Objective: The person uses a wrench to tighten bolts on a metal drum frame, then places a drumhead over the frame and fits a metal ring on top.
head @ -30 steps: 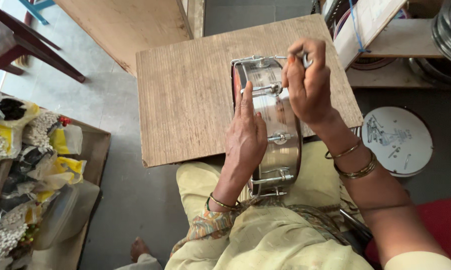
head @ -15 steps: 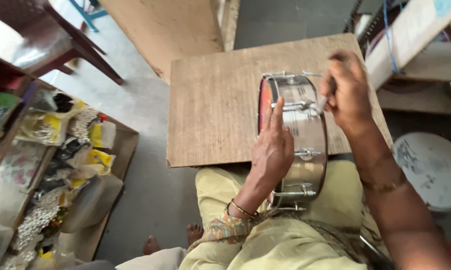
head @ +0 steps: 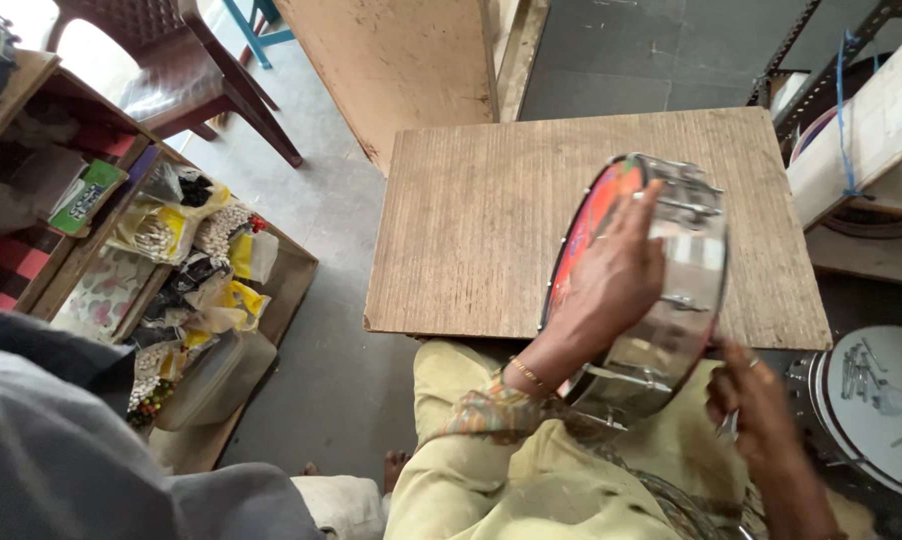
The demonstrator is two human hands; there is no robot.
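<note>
Drum, small, shiny metal shell with tension rods, orange-red head facing left; it stands tilted on its edge, lower rim over the person's lap, upper part over the near right corner of the wooden surface. Left hand lies flat across the shell and the head's rim, fingers spread upward, grip pressing on the drum rather than wrapped around it. Right hand sits just below and right of the drum, near its lower rim, grip curled shut on a small metal tool; cannot tell what kind. Bangle on the left wrist. Right of the right hand, a round white tray holding metal screws and rods. Well left of the left hand, a floor box of packets and beads. Beyond it a dark red chair. Grey sleeve of another person at bottom left.
</note>
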